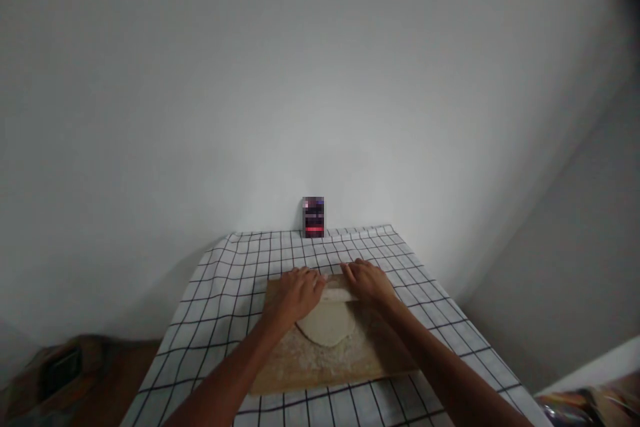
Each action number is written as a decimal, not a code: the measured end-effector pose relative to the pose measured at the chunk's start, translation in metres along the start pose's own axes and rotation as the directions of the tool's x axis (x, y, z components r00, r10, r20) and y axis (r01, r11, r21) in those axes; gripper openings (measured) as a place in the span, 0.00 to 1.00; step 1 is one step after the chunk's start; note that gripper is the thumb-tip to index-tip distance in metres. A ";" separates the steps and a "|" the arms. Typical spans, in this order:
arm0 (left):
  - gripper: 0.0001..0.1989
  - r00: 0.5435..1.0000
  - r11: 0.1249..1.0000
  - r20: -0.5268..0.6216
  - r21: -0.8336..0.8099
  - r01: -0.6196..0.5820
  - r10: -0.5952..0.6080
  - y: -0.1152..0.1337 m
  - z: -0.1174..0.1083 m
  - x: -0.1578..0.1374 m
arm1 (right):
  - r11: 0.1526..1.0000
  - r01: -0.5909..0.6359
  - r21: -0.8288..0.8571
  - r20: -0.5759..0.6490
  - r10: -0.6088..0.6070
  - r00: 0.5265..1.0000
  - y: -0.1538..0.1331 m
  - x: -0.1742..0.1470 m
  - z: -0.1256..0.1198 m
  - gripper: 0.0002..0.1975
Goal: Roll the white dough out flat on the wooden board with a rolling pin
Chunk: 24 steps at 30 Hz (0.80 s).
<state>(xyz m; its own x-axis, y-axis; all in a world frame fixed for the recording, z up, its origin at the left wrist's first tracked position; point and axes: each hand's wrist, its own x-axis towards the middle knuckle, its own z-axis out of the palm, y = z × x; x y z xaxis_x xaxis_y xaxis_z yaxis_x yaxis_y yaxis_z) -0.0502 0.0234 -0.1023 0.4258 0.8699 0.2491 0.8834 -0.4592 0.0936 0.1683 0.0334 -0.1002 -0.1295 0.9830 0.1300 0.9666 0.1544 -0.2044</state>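
A flat round of pale dough (pixel 327 325) lies on a floured wooden board (pixel 290 373). Across its far part runs a light-coloured rolling pin (pixel 337 295), mostly covered by my hands. My left hand (pixel 301 290) is curved over the pin's left end, thumb pointing inward. Over the right end rests my right hand (pixel 367 281), its fingers bent forward across the pin. The undersides of both hands are hidden. Loose flour is scattered on the board in front of the dough.
A white tablecloth with black grid lines (pixel 215 310) covers the table. At its far edge a small dark upright object (pixel 313 217), pixelated, leans against the pale wall (pixel 310 80). A brown item (pixel 65 373) sits low at left; shiny packaging (pixel 590 407) shows at lower right.
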 end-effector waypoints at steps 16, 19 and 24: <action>0.39 0.972 0.994 0.230 -0.088 0.065 -0.044 -0.036 0.013 0.094 | 0.991 -0.130 -0.033 -0.013 0.129 0.992 0.010 0.065 0.013 0.21; 0.38 0.970 0.992 0.238 -0.098 0.078 -0.052 -0.036 0.015 0.092 | 0.993 -0.113 -0.035 -0.033 0.112 0.993 0.009 0.060 0.011 0.22; 0.26 0.972 0.993 0.227 -0.091 0.075 -0.053 -0.032 0.017 0.070 | 0.997 -0.076 -0.022 -0.037 0.075 0.996 0.007 0.040 0.011 0.24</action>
<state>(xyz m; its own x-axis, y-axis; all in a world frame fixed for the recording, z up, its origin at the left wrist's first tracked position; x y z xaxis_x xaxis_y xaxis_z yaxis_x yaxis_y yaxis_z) -0.0459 0.1018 -0.1040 0.4117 0.9111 0.0180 0.8915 -0.4068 0.1992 0.1678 0.0750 -0.1071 -0.0481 0.9875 0.1502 0.9784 0.0769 -0.1920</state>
